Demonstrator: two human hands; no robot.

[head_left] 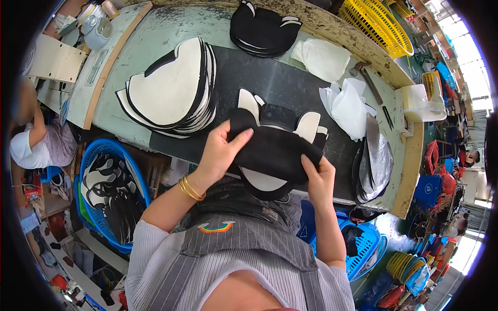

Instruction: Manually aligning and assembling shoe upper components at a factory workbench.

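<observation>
Both my hands grip a black fabric panel above the near edge of the workbench. My left hand pinches its left end, thumb on top. At its right end, my right hand holds it with thumb and fingers. Behind the panel stick up white rounded tabs with black edges; a white curved piece with a black border shows below it. How these join is hidden by the panel. A stack of white, black-edged cut pieces lies to the left. At the far side sits a pile of black pieces.
Thin white sheets and grey shiny pieces lie right, near a hammer and a clear plastic box. Blue baskets stand beside the bench, left and right. A yellow basket is beyond it. Another person sits left.
</observation>
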